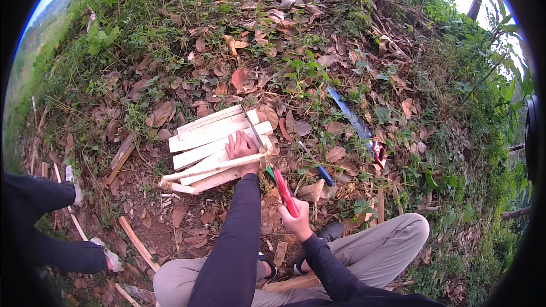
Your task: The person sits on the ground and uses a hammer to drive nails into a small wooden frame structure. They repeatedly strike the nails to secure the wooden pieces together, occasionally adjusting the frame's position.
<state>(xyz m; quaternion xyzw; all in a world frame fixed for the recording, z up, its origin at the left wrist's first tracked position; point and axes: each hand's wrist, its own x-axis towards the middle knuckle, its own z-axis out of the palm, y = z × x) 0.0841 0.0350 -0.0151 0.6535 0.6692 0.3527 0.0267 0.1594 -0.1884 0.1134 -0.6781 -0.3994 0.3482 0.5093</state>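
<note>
A rack of pale wooden slats (pixel 199 139) lies on the ground in front of me, with a thin wooden bar (pixel 213 168) along its near side. My left hand (pixel 241 146) rests on the slats with its fingers stretched out, and the bar crosses over its wrist. In my right hand (pixel 296 219) is the red handle of a handsaw (pixel 282 187), fingers wrapped round it. Its narrow blade points away from me across the right end of the slats, close beside my left fingers. A green piece shows near the base of the handle.
To the right lies a second saw (pixel 352 116) with a bluish blade and red handle. Nearer is a blue-handled tool (pixel 325 175) with a thin metal shaft. Loose wood strips (pixel 138 243) lie around my legs. Another person's dark-trousered legs (pixel 51 227) are at the left. Dry leaves and weeds cover the slope.
</note>
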